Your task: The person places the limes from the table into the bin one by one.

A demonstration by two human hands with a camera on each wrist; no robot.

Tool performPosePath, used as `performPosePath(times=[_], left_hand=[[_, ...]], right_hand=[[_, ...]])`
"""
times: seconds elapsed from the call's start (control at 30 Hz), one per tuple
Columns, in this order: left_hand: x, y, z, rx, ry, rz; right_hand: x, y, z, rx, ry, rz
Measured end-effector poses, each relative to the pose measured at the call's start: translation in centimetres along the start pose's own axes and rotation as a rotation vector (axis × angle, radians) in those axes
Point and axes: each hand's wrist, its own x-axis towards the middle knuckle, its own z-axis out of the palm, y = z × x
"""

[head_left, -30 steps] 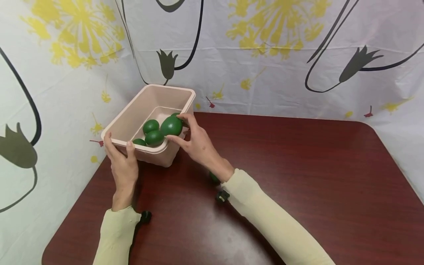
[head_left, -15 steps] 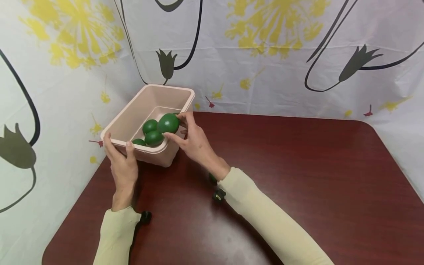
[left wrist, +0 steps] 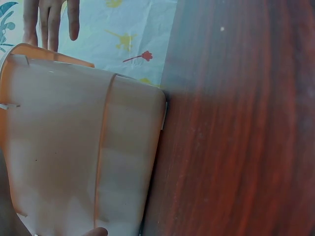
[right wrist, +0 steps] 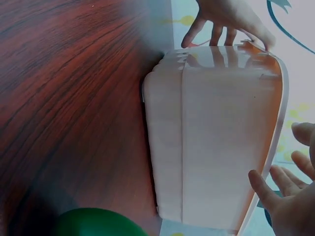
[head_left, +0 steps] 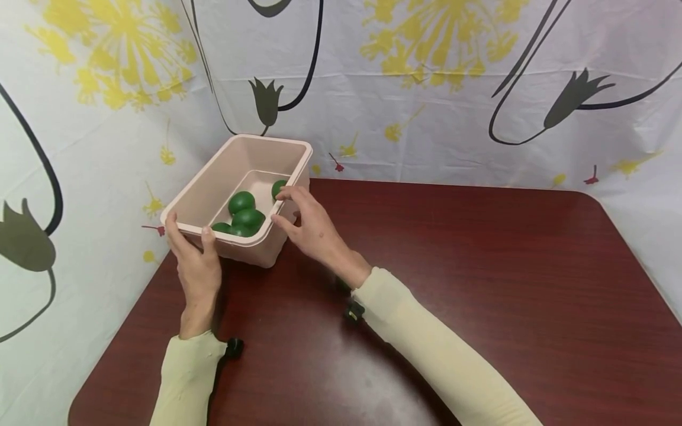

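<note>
A beige plastic bin point(head_left: 256, 254) stands at the table's far left corner. My left hand point(head_left: 198, 275) grips its near rim, fingertips over the edge and other fingers along the outer wall. Inside lie several green limes point(head_left: 242, 202), most of them at the near end, with another lime point(head_left: 279, 188) by the right wall. My right hand point(head_left: 317, 231) hovers at the right rim with nothing in it, fingers spread and slightly bent. One more lime point(right wrist: 101, 223) rests on the table, mostly hidden by my right forearm in the head view.
The dark red wooden table point(head_left: 479, 284) extends to the right of the bin. Close behind and to the left hangs a white sheet point(head_left: 426, 130) printed with flowers. Small black devices point(head_left: 234, 348) sit on both wrists.
My right hand has let go of the lime it held over the bin's right rim. That lime has dropped among the others. The left hand stays on the rim.
</note>
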Motion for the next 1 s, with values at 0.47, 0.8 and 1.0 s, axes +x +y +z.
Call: performPosePath(times=[0.47, 0.8, 1.0], left_hand=[[0.0, 0.0, 0.1, 0.016, 0.001, -0.007], [0.0, 0.1, 0.1, 0.029, 0.009, -0.010], [0.0, 0.1, 0.1, 0.032, 0.011, -0.008]], right_hand=[[-1.5, 0.8, -1.7, -0.027, 0.019, 0.029], [-2.7, 1.9, -3.1, -0.060, 0.038, 0.091], [-3.5, 2.6, -3.8, -0.085, 0.057, 0.117]])
